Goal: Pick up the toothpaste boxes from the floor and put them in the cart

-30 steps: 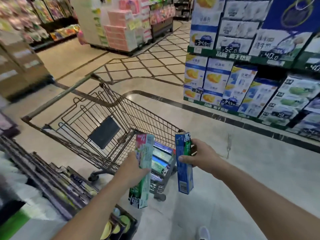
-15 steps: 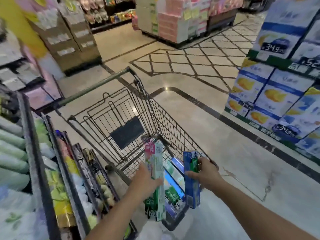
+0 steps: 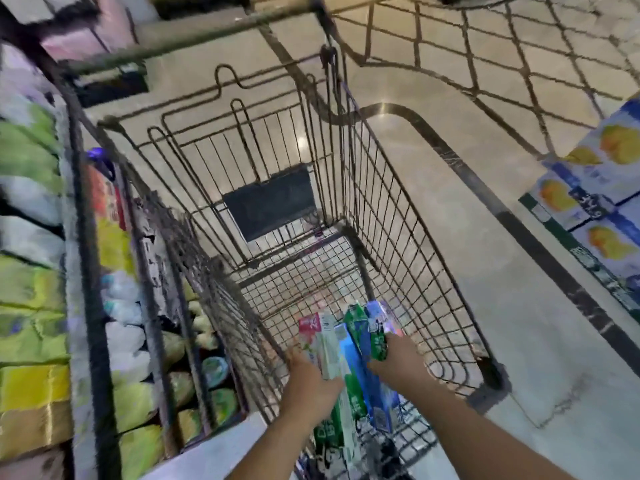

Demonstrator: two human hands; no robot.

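Observation:
A wire shopping cart (image 3: 391,216) fills the middle of the view, seen from its front end. My left hand (image 3: 308,379) grips a white, green and pink toothpaste box (image 3: 323,344), held upright inside the cart's near end. My right hand (image 3: 398,362) grips a blue and green toothpaste box (image 3: 363,368) right beside it, also inside the basket. More toothpaste boxes (image 3: 384,320) lie on the cart's bottom just behind the held ones, partly hidden by them.
Store shelves (image 3: 90,271) packed with green, yellow and white goods run close along the cart's left side. Stacked blue and white cartons (image 3: 595,188) stand at the right. Pale tiled floor (image 3: 519,341) lies between the cart and the cartons.
Both hands have moved forward and down over the cart's rim, taking the two boxes into the basket. The view has tipped down and closer to the cart.

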